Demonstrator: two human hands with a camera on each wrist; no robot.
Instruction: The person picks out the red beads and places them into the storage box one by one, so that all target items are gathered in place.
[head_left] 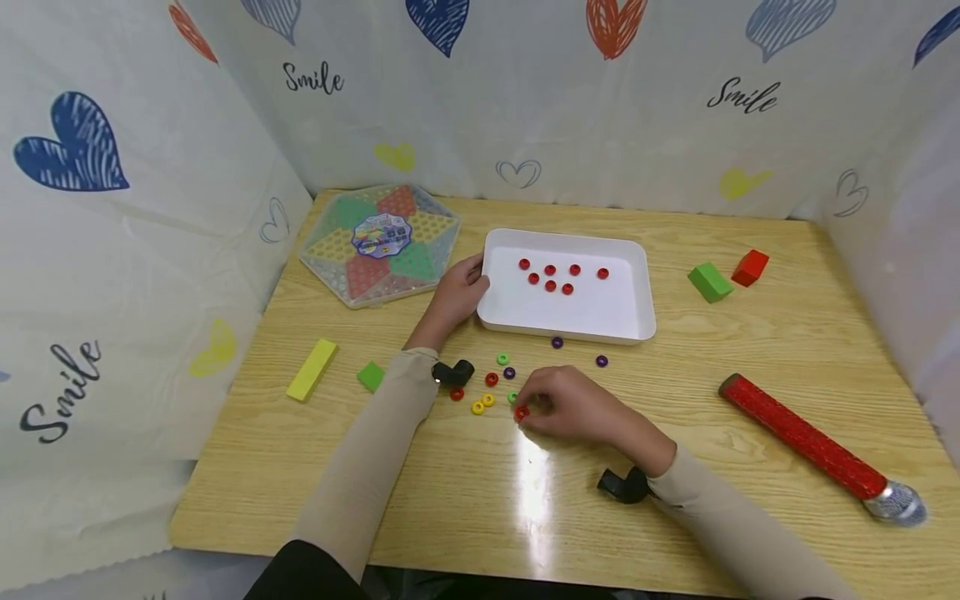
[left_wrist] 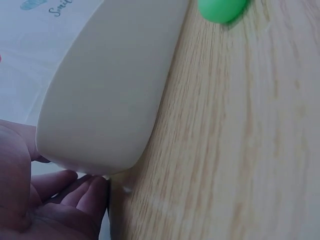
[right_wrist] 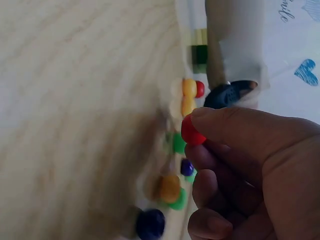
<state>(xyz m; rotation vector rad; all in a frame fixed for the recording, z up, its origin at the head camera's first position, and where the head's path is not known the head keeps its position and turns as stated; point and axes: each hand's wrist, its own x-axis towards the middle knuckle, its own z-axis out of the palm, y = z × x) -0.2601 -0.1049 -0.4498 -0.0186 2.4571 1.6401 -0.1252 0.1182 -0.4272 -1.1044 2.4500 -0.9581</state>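
Note:
My right hand (head_left: 573, 404) pinches a red ring bead (right_wrist: 193, 131) between thumb and fingertips, low over the table. By it lie loose ring beads: a yellow bead (head_left: 477, 407), a green bead (head_left: 503, 359), a purple bead (head_left: 509, 373) and several others; the hand may hide some. At the left end of a white tray (head_left: 566, 325), my left hand (head_left: 459, 296) grips the rim, thumb above and fingers against the outer wall in the left wrist view. Several red ring beads (head_left: 551, 286) lie spread inside the tray.
A hexagonal game box (head_left: 382, 242) lies at the back left. Yellow (head_left: 312, 370) and green (head_left: 371, 377) blocks are on the left; another green block (head_left: 710, 282) and a red block (head_left: 750, 267) sit back right. A red microphone-like stick (head_left: 810, 437) lies right.

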